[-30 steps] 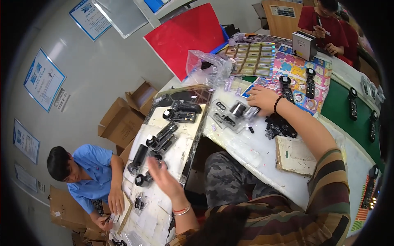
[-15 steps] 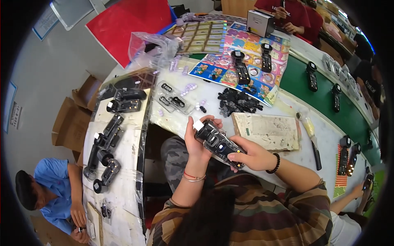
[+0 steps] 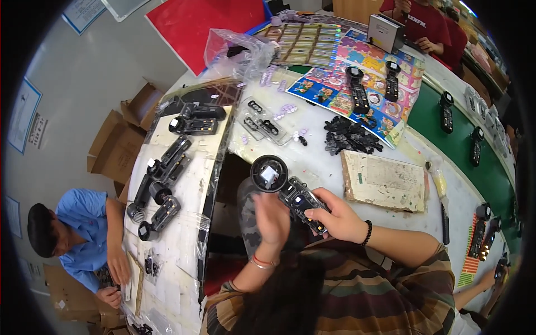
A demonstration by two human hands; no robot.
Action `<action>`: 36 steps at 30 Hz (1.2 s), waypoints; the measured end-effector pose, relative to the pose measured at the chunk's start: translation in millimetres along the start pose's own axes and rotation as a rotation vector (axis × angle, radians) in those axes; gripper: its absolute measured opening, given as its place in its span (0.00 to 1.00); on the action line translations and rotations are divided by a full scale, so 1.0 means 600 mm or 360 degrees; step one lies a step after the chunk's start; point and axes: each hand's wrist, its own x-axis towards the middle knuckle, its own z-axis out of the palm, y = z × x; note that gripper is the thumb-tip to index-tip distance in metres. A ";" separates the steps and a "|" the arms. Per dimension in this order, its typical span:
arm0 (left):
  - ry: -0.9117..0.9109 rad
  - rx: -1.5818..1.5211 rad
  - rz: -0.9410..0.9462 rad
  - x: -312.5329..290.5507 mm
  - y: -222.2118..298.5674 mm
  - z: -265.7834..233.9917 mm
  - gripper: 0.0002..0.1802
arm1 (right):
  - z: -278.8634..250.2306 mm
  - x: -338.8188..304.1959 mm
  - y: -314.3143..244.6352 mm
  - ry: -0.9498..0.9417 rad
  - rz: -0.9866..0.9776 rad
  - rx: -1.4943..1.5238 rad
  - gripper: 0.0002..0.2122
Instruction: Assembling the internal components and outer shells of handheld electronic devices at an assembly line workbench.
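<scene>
In my right hand [image 3: 343, 218] is a black handheld device [image 3: 302, 205] with a round, ring-shaped head [image 3: 269, 174]. A white square sits inside the ring, and the handle shows bare electronic parts and small gold spots. My right thumb presses on the handle's face; the fingers wrap beneath it. Just below the head, my left hand [image 3: 272, 219] is apart from the device, blurred by motion, its fingers seemingly stretched out and holding nothing. Beyond the device, a pile of small black parts [image 3: 349, 135] lies on the white table, beside a worn pale board [image 3: 384, 181].
Similar black devices [image 3: 192, 126] lie on the left bench; others [image 3: 357, 90] rest on colourful printed sheets [image 3: 321, 88]. A clear tray [image 3: 262, 124] holds black rings. A brush-like tool [image 3: 441, 190] lies right. A co-worker in blue [image 3: 84, 223] sits left; another in red [image 3: 419, 25] works at the back.
My left hand has come off the device and dropped slightly. The device has turned, so its round head now faces up. The whole view has shifted, moving the surroundings rightward.
</scene>
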 end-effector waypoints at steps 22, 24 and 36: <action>-0.0509 0.0751 -0.0218 -0.073 -0.013 -0.057 0.40 | 0.010 0.036 0.059 -0.0112 -0.0126 -0.0141 0.19; -0.0457 0.0636 -0.0299 -0.070 0.005 -0.052 0.39 | 0.009 0.030 0.043 -0.0242 0.0152 -0.0023 0.25; 0.0577 0.0060 0.0684 0.056 0.249 -0.176 0.17 | -0.007 0.040 0.081 -0.0400 -0.0574 -0.0362 0.14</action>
